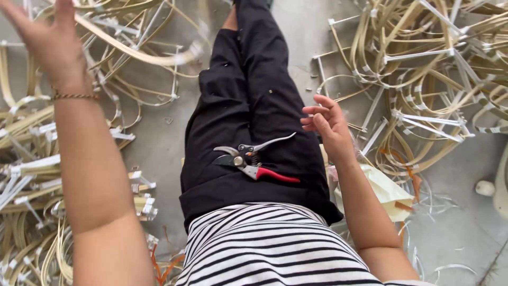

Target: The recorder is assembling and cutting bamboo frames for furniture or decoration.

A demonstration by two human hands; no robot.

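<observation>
Both hands are open and empty, left hand [45, 37] raised w/ a blurred bamboo strip [132, 50] beside it, right hand [329, 124] near the pruning shears [254, 161] parked on the lap within reach.

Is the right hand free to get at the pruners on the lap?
Probably yes. The right hand is empty, fingers curled, just beside the thigh, and the pruners lie uncovered on the black trousers with nothing between them.
</observation>
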